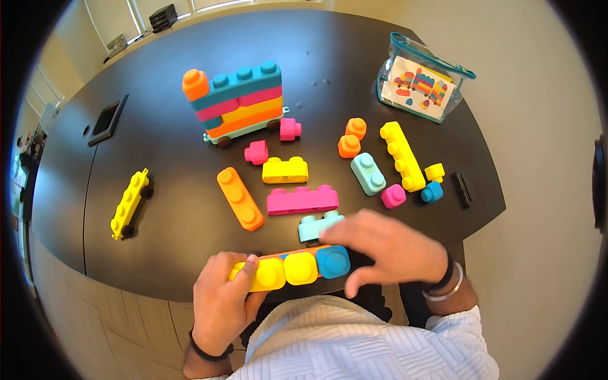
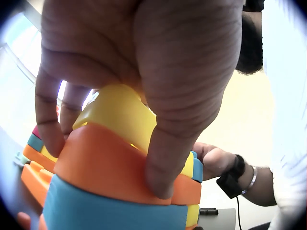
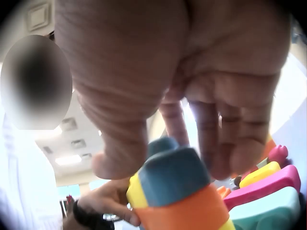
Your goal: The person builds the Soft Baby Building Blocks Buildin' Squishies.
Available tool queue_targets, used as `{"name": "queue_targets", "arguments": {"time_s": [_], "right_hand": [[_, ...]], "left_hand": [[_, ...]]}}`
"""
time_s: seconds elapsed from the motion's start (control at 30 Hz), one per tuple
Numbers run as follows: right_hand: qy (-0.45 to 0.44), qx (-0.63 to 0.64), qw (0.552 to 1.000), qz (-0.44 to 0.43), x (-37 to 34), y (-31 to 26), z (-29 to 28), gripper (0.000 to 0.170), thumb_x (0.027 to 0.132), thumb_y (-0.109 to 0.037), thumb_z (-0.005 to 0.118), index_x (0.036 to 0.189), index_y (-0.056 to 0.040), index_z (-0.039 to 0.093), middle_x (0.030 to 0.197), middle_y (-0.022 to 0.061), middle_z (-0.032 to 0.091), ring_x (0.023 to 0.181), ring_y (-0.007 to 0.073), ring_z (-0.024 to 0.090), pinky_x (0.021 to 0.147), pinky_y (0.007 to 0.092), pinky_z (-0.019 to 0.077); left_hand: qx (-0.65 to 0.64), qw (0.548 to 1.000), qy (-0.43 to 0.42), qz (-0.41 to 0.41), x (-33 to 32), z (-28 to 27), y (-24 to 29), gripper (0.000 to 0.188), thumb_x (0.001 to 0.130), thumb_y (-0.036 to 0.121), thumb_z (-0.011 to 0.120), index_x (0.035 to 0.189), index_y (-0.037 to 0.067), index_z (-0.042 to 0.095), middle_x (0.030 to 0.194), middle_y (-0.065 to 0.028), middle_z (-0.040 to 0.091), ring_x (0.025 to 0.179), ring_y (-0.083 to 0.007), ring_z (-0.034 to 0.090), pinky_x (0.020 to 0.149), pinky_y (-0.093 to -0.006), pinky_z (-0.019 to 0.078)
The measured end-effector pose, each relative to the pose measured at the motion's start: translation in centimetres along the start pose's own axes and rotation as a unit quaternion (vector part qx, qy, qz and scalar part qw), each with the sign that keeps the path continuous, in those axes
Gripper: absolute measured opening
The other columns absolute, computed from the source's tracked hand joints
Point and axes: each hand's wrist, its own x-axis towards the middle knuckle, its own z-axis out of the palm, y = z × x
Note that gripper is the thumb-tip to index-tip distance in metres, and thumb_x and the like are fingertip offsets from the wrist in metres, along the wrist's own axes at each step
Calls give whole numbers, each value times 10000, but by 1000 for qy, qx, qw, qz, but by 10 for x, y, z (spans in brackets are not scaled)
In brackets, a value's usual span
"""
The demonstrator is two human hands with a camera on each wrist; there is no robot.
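Near the table's front edge, my left hand (image 1: 225,294) grips the left end of a stack of toy building blocks, thumb on one side and fingers on the other. Along the stack's top sit yellow blocks (image 1: 300,268) and, at the right end, a blue block (image 1: 333,261). An orange layer (image 2: 105,163) and a blue layer (image 2: 115,211) show below in the left wrist view. My right hand (image 1: 389,247) is just right of the stack, thumb and fingers spread apart around the blue block's end. Behind the stack stands a light teal wheeled piece (image 1: 320,228), partly overlapped by my right fingers.
Behind lie a pink block (image 1: 303,201), a yellow block (image 1: 285,170) and an orange block (image 1: 240,199). A block-built wagon (image 1: 244,104) stands farther back. A yellow wheeled base (image 1: 130,204) lies left; a long yellow block (image 1: 403,157) and a clear bag (image 1: 419,82) are right.
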Motion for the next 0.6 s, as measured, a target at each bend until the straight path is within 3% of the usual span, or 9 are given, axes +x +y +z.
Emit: {"name": "queue_targets", "arguments": {"time_s": [0.03, 0.1, 0.13, 0.17, 0.2, 0.23, 0.3, 0.5, 0.6], "right_hand": [[38, 7, 999, 9, -2, 14, -11, 836, 864, -483, 920, 1510, -40, 630, 1365, 155, 687, 1256, 402, 669, 1085, 479, 555], [131, -58, 973, 178, -9, 33, -28, 663, 900, -287, 914, 1503, -130, 688, 1378, 170, 681, 1255, 401, 654, 1074, 488, 554], [193, -270, 925, 186, -18, 56, -29, 589, 900, -246, 905, 1458, -165, 734, 1351, 204, 664, 1240, 411, 652, 1058, 499, 560], [196, -376, 875, 235, -26, 77, -33, 547, 899, -217, 895, 1429, -168, 764, 1336, 230, 649, 1241, 415, 649, 1051, 505, 564], [179, -403, 855, 273, -37, 96, -38, 525, 920, -175, 869, 1434, -175, 762, 1313, 234, 642, 1194, 421, 676, 1031, 512, 582], [180, -404, 854, 273, -44, 107, -41, 525, 920, -175, 869, 1434, -175, 762, 1313, 234, 642, 1194, 421, 676, 1031, 512, 582], [97, -226, 888, 388, -52, 122, -45, 509, 936, -131, 843, 1436, -171, 760, 1297, 233, 626, 1136, 446, 705, 1011, 518, 603], [102, -245, 897, 353, -42, 131, -51, 439, 897, -99, 813, 1332, -132, 765, 1318, 215, 609, 1104, 460, 722, 983, 518, 619], [247, -309, 869, 297, -27, 92, -60, 449, 843, -91, 864, 1251, -121, 681, 1298, 168, 606, 1092, 468, 721, 910, 541, 622]], "left_hand": [[2, 1000, -6, -4, 0, -1, 1, 520, 830, 166, 933, 1297, 25, 753, 1174, -124, 710, 978, -364, 685, 784, -467, 570], [2, 1000, -12, -6, 0, -2, 2, 516, 841, 170, 928, 1305, 26, 752, 1183, -127, 710, 980, -365, 686, 787, -466, 572], [3, 1000, -13, 3, -1, -3, 0, 544, 822, 160, 949, 1300, 9, 738, 1187, -158, 711, 974, -392, 704, 790, -468, 583], [4, 1000, -14, 12, -1, -4, -2, 574, 802, 150, 969, 1296, -8, 724, 1191, -189, 712, 967, -420, 721, 793, -471, 594], [5, 1000, -13, 13, -3, -4, -4, 574, 802, 150, 969, 1296, -8, 724, 1191, -189, 712, 967, -420, 721, 793, -471, 594], [-10, 1000, -16, 16, -4, -3, -7, 568, 821, 148, 957, 1314, 1, 717, 1216, -190, 711, 992, -424, 727, 810, -472, 602], [-25, 999, -18, 20, -5, -3, -9, 563, 840, 146, 945, 1332, 9, 711, 1240, -191, 711, 1017, -428, 733, 827, -474, 609], [-46, 998, -28, 13, -5, -3, -8, 544, 898, 123, 895, 1390, 22, 685, 1307, -201, 701, 1090, -442, 737, 886, -474, 624], [-60, 998, -25, 16, -6, -3, -10, 561, 916, 113, 880, 1430, 26, 672, 1337, -223, 695, 1125, -450, 733, 929, -479, 622]]}}
